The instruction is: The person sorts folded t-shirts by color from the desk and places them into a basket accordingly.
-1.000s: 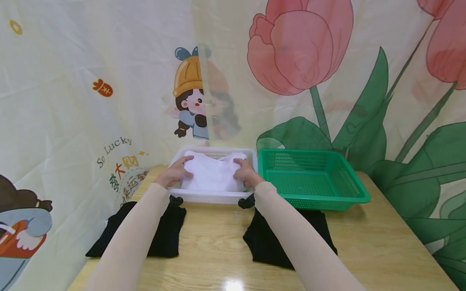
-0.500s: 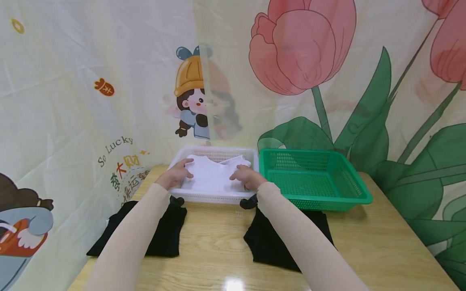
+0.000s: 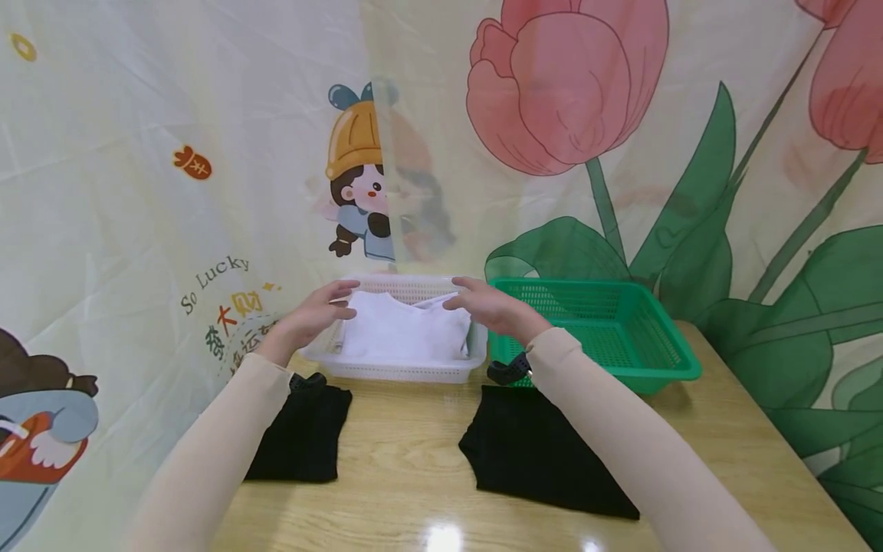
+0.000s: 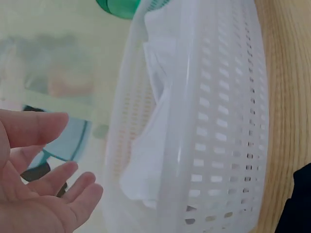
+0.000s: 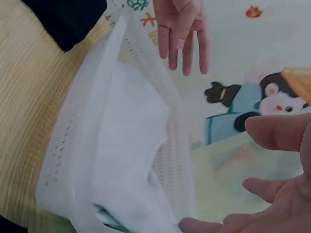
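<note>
A folded white garment point(image 3: 407, 330) with a curved neckline lies inside a white perforated basket point(image 3: 396, 374). My left hand point(image 3: 310, 316) is raised beside the basket's left end, fingers spread and nothing in them. At the other end my right hand point(image 3: 498, 308) hovers over the rim, also empty, its fingers extended toward the cloth. Both wrist views show the hands apart from the garment, the left hand point(image 4: 53, 184) off the basket's side and the right hand point(image 5: 272, 184) close to its rim.
Right of the white basket stands a green perforated basket point(image 3: 621, 290). Folded black cloths lie in front on the wooden table point(image 3: 407, 460): one black cloth point(image 3: 310, 441) at left, another black cloth point(image 3: 538, 460) at right. A printed curtain point(image 3: 207, 92) hangs behind.
Both hands have let go of the white garment, risen, and moved apart, left hand leftward and right hand rightward. The garment stays in the white basket, settled slightly lower.
</note>
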A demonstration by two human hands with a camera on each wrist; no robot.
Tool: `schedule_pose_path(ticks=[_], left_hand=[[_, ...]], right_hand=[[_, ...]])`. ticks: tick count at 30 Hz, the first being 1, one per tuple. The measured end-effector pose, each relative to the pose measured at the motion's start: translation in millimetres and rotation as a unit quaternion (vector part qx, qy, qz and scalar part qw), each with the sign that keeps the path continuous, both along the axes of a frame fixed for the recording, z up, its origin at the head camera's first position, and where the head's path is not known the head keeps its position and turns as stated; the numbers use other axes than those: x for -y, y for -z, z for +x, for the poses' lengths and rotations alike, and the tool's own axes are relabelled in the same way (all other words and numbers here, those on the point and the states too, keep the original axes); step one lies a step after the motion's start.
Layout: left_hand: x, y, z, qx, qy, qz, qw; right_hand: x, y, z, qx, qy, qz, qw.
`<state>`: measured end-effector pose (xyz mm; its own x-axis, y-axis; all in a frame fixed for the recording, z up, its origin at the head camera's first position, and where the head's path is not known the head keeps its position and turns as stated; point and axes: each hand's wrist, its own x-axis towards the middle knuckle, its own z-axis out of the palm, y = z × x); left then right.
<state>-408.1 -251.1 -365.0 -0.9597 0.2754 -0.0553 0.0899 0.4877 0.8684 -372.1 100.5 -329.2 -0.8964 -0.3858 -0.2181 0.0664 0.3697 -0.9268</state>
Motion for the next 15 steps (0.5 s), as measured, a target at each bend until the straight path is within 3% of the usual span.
schedule_pose_path(ticks=[8,15], left_hand=[[-15.9,-20.4,34.4,-0.020,0.031,0.039,0.9986],[-32.7,-28.0,67.5,-0.036,0.060,0.063,0.9956]], right_hand=[[-38,-36.4,40.9,-0.042,-0.035,-0.019,0.9984],[-82,-44.5,78.1,-0.070,-0.043,0.001,0.9966]])
